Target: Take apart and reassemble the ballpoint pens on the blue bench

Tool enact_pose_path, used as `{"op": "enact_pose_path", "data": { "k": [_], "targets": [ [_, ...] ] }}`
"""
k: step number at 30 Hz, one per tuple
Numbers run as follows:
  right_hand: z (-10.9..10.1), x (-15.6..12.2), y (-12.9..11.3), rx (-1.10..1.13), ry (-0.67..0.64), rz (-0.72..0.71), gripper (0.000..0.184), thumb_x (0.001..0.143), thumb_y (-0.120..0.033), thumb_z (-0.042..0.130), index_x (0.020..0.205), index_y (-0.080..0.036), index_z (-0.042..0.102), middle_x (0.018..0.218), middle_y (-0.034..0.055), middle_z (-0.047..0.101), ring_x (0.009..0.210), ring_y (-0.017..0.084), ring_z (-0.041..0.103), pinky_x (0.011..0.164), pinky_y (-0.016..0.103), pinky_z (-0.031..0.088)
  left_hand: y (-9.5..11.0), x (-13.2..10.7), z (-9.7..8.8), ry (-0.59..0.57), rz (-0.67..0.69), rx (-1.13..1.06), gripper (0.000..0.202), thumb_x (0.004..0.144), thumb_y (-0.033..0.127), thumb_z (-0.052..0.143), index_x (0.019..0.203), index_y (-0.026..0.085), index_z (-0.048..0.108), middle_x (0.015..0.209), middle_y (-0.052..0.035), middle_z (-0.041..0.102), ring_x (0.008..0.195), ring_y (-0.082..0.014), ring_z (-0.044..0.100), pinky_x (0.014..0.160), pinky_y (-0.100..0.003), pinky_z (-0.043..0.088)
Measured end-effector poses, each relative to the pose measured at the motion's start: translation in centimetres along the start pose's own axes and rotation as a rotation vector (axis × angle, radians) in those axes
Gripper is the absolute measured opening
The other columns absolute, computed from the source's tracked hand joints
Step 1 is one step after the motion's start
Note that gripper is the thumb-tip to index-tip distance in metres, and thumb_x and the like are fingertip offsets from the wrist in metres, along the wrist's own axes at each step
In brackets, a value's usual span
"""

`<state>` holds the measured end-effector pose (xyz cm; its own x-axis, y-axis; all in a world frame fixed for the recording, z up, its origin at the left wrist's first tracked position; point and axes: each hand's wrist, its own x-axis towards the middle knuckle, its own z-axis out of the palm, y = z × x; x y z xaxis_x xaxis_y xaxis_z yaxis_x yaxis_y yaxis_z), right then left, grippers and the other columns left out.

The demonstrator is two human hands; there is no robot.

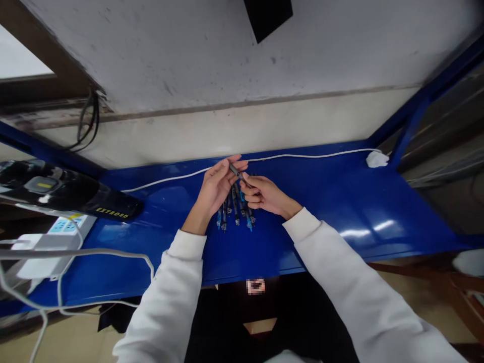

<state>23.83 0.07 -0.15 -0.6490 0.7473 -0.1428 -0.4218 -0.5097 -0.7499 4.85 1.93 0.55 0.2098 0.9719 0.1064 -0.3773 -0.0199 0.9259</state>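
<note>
Both of my hands meet over the middle of the blue shelf [340,201]. My left hand [216,187] and my right hand [264,194] pinch the two ends of one dark pen [238,174], held slanted just above the surface. Beneath them lie several blue-and-black pens [235,210] side by side, tips toward me. Both hands have fingers closed on the held pen. My sleeves are white.
A white cable [302,157] runs along the shelf's back edge to a white plug [377,159] at the right. At the left sit a black device [64,194] marked with yellow letters and a white power strip [56,242] with trailing cords. A wall stands behind.
</note>
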Motion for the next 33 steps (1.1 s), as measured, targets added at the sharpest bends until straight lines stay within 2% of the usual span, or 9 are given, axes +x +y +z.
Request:
{"op": "enact_pose_path", "data": {
  "k": [3, 6, 9, 13, 20, 25, 33],
  "targets": [
    [-0.1, 0.1, 0.0, 0.025, -0.043, 0.063, 0.046, 0.098, -0.058, 0.086, 0.09, -0.021, 0.06, 0.064, -0.0136, 0.029, 0.049, 0.007, 0.014, 0.04, 0.019, 0.026, 0.1, -0.6, -0.2, 0.023, -0.01, -0.015, 0.049, 0.102, 0.064, 0.078, 0.129, 0.023, 0.081, 0.133, -0.014, 0.083, 0.129, -0.0309, 0.078, 0.109, -0.045, 0.063],
    [0.0, 0.1, 0.0, 0.006, -0.052, 0.098, 0.049, 0.1, -0.06, 0.084, 0.087, -0.023, 0.056, 0.064, -0.0132, 0.03, 0.047, 0.007, 0.014, 0.04, 0.019, 0.026, 0.2, -1.2, -0.2, 0.052, 0.013, -0.006, 0.043, 0.101, 0.063, 0.08, 0.12, 0.025, 0.082, 0.121, -0.011, 0.085, 0.115, -0.0273, 0.08, 0.103, -0.043, 0.064],
    [0.3, -0.1, 0.0, -0.037, -0.02, 0.084, 0.052, 0.099, -0.064, 0.083, 0.085, -0.023, 0.055, 0.063, -0.0131, 0.03, 0.047, 0.007, 0.015, 0.039, 0.019, 0.025, 0.1, -1.5, -0.2, 0.096, 0.052, 0.05, 0.04, 0.1, 0.064, 0.081, 0.108, 0.025, 0.083, 0.11, -0.0094, 0.084, 0.104, -0.0252, 0.079, 0.097, -0.041, 0.064],
    [0.7, -0.1, 0.2, -0.064, 0.018, 0.046, 0.053, 0.098, -0.066, 0.084, 0.084, -0.022, 0.058, 0.063, -0.0128, 0.031, 0.046, 0.006, 0.016, 0.039, 0.02, 0.025, -0.1, -1.4, -0.1, 0.141, 0.119, 0.082, 0.038, 0.099, 0.062, 0.083, 0.099, 0.024, 0.086, 0.104, -0.0081, 0.084, 0.097, -0.0227, 0.077, 0.094, -0.039, 0.062],
    [0.3, 0.1, 0.8, -0.167, 0.103, -0.055, 0.049, 0.098, -0.064, 0.084, 0.088, -0.02, 0.066, 0.063, -0.0118, 0.032, 0.048, 0.007, 0.022, 0.042, 0.02, 0.026, -0.6, -1.3, -0.1, 0.237, 0.172, 0.155, 0.033, 0.099, 0.055, 0.085, 0.095, 0.022, 0.09, 0.104, -0.0091, 0.088, 0.097, -0.0242, 0.08, 0.098, -0.041, 0.062],
    [-0.4, -0.1, 0.8, -0.245, 0.108, -0.087, 0.048, 0.1, -0.065, 0.082, 0.093, -0.019, 0.069, 0.063, -0.0121, 0.032, 0.049, 0.007, 0.021, 0.043, 0.021, 0.026, -0.6, -1.2, 0.0, 0.264, 0.168, 0.179, 0.03, 0.094, 0.051, 0.091, 0.087, 0.022, 0.088, 0.097, -0.0078, 0.088, 0.089, -0.0235, 0.081, 0.089, -0.039, 0.063],
    [-1.2, -0.5, -0.3, -0.302, 0.105, -0.077, 0.046, 0.101, -0.063, 0.082, 0.094, -0.019, 0.071, 0.063, -0.0122, 0.03, 0.05, 0.007, 0.019, 0.044, 0.021, 0.026, -0.9, -0.7, 0.4, 0.211, 0.147, 0.159, 0.04, 0.09, 0.056, 0.093, 0.077, 0.021, 0.078, 0.095, -0.0075, 0.087, 0.094, -0.0251, 0.083, 0.094, -0.04, 0.064]
  ]
}}
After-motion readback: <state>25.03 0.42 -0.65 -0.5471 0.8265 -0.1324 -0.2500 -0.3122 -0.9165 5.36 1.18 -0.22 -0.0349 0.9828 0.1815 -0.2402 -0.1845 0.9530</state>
